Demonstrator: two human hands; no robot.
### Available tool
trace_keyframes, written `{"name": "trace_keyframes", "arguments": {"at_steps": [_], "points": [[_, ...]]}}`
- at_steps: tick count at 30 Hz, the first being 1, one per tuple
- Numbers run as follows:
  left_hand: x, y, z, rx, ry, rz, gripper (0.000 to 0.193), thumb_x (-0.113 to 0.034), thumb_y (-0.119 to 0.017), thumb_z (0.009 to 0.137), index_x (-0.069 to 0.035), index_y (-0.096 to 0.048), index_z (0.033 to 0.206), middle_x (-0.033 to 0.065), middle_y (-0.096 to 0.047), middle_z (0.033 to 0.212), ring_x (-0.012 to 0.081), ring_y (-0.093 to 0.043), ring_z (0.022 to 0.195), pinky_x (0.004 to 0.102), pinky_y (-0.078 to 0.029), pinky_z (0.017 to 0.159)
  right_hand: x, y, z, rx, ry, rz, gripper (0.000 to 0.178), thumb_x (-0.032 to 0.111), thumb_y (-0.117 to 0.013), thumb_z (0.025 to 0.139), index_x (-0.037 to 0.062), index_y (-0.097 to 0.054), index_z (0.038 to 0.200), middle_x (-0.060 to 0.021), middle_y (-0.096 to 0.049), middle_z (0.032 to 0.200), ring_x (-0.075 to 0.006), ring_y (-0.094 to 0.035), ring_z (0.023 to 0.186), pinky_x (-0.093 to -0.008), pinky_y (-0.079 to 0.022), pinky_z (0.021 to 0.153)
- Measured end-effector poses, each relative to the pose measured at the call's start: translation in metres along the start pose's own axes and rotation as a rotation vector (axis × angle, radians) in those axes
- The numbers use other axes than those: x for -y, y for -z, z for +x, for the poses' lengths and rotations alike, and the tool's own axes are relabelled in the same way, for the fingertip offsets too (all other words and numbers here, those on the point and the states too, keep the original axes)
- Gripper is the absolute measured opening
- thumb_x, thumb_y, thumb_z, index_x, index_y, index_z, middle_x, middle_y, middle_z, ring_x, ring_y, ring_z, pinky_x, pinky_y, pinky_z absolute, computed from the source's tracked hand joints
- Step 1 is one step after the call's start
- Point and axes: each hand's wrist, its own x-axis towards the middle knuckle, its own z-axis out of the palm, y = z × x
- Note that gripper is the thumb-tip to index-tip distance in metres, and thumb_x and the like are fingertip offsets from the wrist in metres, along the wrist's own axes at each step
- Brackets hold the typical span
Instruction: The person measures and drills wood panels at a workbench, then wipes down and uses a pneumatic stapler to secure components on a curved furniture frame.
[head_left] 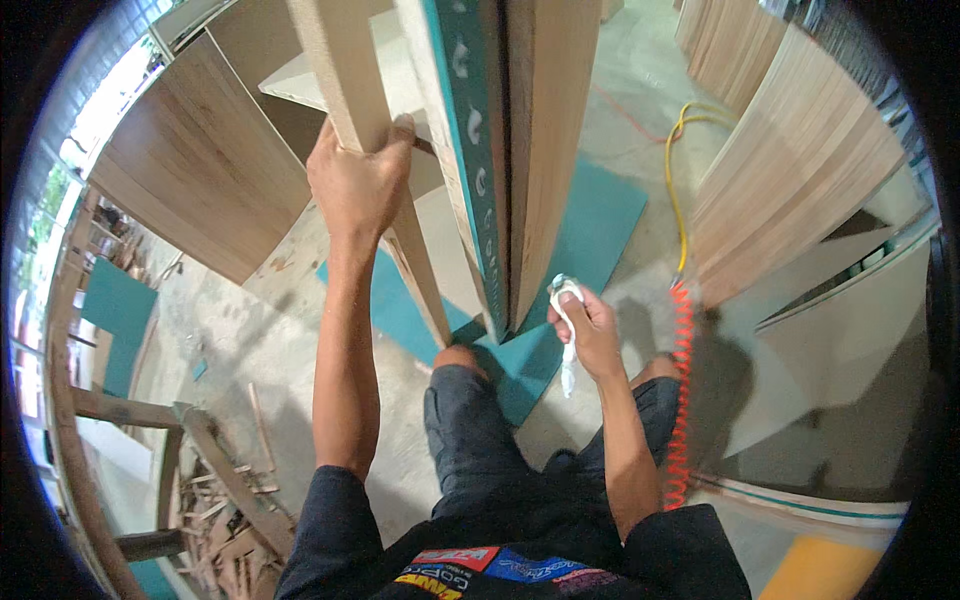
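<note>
My left hand (362, 185) is wrapped round a long, light wooden board (345, 75) that leans upright at the left. Just right of it stands a panel with a teal face (472, 130), dotted with a row of whitish dabs. Against that panel is a taller pale wood panel (550, 120). Low and to the right, my right hand (592, 330) is closed on a small white squeeze bag (567, 303), its narrow tail hanging below the fingers. The bag's exact contents cannot be made out.
Teal sheets (600, 215) lie on the concrete floor under the panels. Wood-grain panels (205, 165) stand at both sides. A yellow hose (675, 190) joins a coiled orange hose (682, 390) beside my right knee. Scrap wood (225, 535) is piled at lower left.
</note>
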Motion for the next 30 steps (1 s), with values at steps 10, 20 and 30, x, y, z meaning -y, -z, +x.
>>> {"name": "trace_keyframes", "arguments": {"at_steps": [10,20,30], "points": [[0.004,0.002,-0.008,0.003,-0.034,0.123,0.023,-0.023,-0.069,0.079,-0.001,-0.071,0.088,0.0123,-0.064,0.089,0.0337,-0.065,0.085,0.0449,-0.053,0.075,0.216,-0.067,0.008,-0.34,1.061,-0.801,0.025,0.018,-0.062,0.101,0.001,-0.067,0.118,-0.0172,-0.073,0.095,-0.0221,-0.073,0.082,-0.0346,-0.055,0.07],[-0.006,0.009,-0.007,0.098,0.001,0.106,0.024,-0.024,-0.067,0.083,-0.004,-0.071,0.095,0.0112,-0.066,0.098,0.0352,-0.065,0.095,0.0464,-0.053,0.084,0.311,-0.123,0.0,-0.625,1.077,-1.291,0.025,0.026,-0.062,0.098,0.0072,-0.071,0.112,-0.0205,-0.071,0.079,-0.0377,-0.072,0.076,-0.0455,-0.054,0.067],[-0.001,0.008,-0.008,0.045,-0.031,0.065,0.02,-0.02,-0.067,0.079,-0.005,-0.07,0.091,0.009,-0.064,0.091,0.0302,-0.062,0.086,0.0437,-0.054,0.078,0.324,-0.137,0.016,-0.805,1.075,-1.578,0.026,0.031,-0.064,0.094,0.0124,-0.075,0.109,-0.0208,-0.07,0.079,-0.0412,-0.069,0.074,-0.0493,-0.055,0.069]]}}
